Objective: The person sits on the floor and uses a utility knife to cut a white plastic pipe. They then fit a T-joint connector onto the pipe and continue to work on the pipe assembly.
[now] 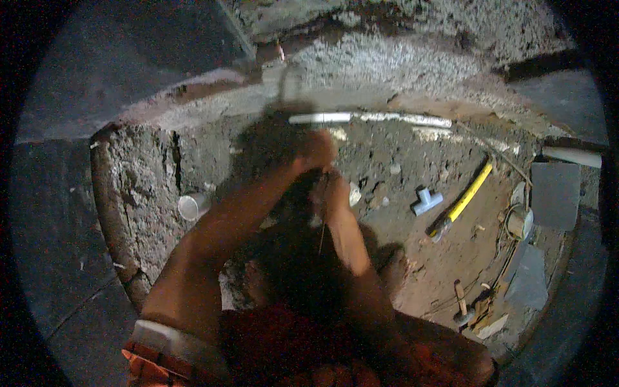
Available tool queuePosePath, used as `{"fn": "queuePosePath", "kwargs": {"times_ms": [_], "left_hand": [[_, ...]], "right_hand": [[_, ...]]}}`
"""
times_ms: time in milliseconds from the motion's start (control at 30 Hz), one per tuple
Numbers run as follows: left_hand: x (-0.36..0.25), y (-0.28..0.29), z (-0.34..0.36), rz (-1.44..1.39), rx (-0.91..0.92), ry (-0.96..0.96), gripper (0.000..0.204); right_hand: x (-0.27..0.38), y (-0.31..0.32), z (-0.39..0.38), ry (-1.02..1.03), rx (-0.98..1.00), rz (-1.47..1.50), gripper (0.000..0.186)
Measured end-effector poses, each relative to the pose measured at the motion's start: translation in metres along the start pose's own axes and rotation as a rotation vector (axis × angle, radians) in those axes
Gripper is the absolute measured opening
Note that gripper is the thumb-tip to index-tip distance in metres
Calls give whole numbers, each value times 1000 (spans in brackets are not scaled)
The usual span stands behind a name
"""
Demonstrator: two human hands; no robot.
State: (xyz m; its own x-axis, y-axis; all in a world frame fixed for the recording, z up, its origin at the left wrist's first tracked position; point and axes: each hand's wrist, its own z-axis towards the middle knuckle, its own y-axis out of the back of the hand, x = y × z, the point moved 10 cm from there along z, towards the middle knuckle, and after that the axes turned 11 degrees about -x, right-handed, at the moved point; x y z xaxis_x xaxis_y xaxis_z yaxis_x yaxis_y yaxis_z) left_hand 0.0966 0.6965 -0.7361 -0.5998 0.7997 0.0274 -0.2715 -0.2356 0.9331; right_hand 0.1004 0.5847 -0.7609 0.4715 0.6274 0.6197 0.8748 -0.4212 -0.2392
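Both my hands are close together near the middle, over a pit of dirt. My left hand [317,151] is closed, just beyond the right one. Below it, my right hand [331,192] also has its fingers closed. A thin thread-like or wire-like line [322,240] runs down from the right hand; what it belongs to cannot be made out. My grip is dim and blurred, and shadow covers the ground beneath. Past my hands, a white pipe [319,119] lies along the far edge of the dirt.
To the right lie a grey-blue T-shaped pipe fitting [426,201], a yellow bar [469,193] with a dark end and a hammer [460,298]. Grey slabs [556,195] line the right rim. A round pipe end [191,208] sticks out at left, beside the rough pit wall [135,187].
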Motion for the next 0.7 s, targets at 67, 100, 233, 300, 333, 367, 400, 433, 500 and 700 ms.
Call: {"fn": "queuePosePath", "kwargs": {"times_ms": [67,100,233,300,333,367,400,433,500,700], "left_hand": [[17,4,-31,43,-101,114,23],[16,-3,-38,50,-74,109,22],[8,21,10,-51,30,214,18],[20,0,-33,67,108,170,17],[20,-10,-43,108,135,135,17],[20,-9,-39,67,78,128,16],[25,-6,-35,25,21,120,16],[29,-3,-32,-14,-33,112,16],[27,-9,-21,-102,-29,83,15],[42,-22,-19,16,-70,110,16]], "right_hand": [[12,-14,-28,-146,-28,-217,35],[13,-16,-31,-184,-31,-218,35],[-4,24,11,-215,-63,87,36],[-13,-12,-10,-230,63,92,36],[-2,-28,-12,-113,154,108,34],[11,-36,-10,7,222,126,33],[15,-34,-9,34,236,131,32],[18,-34,-9,57,246,136,32],[9,-21,-7,-82,159,127,33],[28,-37,-22,-312,198,111,37]]}}
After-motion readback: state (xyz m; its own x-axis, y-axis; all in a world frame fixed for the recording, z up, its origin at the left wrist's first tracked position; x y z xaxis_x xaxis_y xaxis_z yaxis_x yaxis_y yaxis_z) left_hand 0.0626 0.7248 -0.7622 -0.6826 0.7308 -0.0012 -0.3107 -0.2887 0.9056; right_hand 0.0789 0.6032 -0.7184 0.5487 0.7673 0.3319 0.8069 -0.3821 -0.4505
